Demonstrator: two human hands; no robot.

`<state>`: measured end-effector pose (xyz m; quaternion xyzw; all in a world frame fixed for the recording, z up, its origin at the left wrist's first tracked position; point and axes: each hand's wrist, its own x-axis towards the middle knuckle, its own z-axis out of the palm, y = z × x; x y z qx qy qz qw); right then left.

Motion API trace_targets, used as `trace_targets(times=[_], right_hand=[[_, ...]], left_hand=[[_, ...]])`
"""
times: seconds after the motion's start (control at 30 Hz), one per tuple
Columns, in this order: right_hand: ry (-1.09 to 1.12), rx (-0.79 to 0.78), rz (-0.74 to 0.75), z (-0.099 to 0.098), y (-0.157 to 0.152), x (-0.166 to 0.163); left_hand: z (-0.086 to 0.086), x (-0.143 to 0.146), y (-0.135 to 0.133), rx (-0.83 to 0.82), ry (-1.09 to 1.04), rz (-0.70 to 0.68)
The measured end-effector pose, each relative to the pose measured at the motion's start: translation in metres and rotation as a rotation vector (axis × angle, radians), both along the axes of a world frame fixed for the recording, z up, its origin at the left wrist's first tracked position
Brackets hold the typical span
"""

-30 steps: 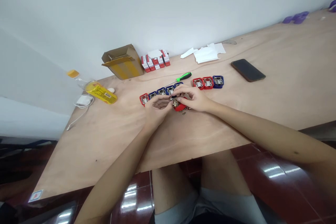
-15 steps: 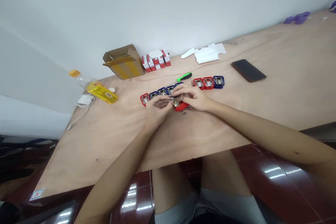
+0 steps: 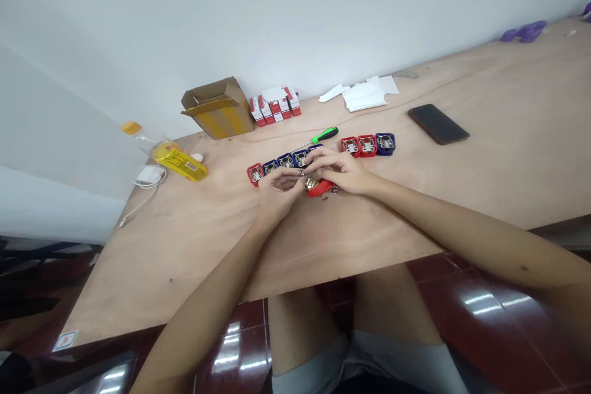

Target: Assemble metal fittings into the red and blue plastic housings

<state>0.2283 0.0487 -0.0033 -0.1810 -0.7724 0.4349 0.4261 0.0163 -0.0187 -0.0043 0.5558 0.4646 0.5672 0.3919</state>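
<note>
Both my hands meet over a red plastic part with metal fittings [image 3: 319,186] near the middle of the wooden table [image 3: 415,197]. My left hand [image 3: 278,189] has its fingers curled and pinched on a small metal piece at the part's left side. My right hand [image 3: 344,171] bends over the part from the right, fingers closed on it. Small loose metal bits [image 3: 325,198] lie just in front. Behind my hands runs a row of red and blue parts [image 3: 277,164], and three more parts [image 3: 367,144] sit to the right.
A green-handled screwdriver [image 3: 323,135] lies behind the row. Farther back stand a cardboard box [image 3: 217,108], small red and white boxes [image 3: 274,108] and white papers [image 3: 364,95]. A dark phone [image 3: 438,124] lies right. A yellow bottle [image 3: 173,158] and white charger [image 3: 148,176] lie left.
Almost nothing moved. My fingers shifted slightly on the red part, and the view drifted a little.
</note>
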Motion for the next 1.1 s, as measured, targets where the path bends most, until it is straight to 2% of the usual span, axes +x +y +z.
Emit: trace_targets(times=[0.4, 0.63, 0.73, 0.87, 1.1], right_hand=[[-0.079, 0.047, -0.128, 0.0, -0.008, -0.008], [-0.014, -0.008, -0.107, 0.0, -0.008, -0.01], [-0.028, -0.025, -0.141, 0.0, -0.008, -0.01], [-0.042, -0.004, -0.101, 0.0, -0.007, -0.008], [-0.067, -0.082, -0.121, 0.0, -0.01, -0.008]], left_hand=[[-0.002, 0.001, 0.001, 0.029, -0.008, -0.042], [-0.003, 0.001, 0.003, 0.019, -0.015, -0.048], [-0.003, 0.001, 0.002, 0.017, -0.009, -0.04], [-0.004, 0.0, 0.001, 0.017, 0.001, -0.049], [-0.003, 0.001, 0.001, 0.001, -0.008, -0.037]])
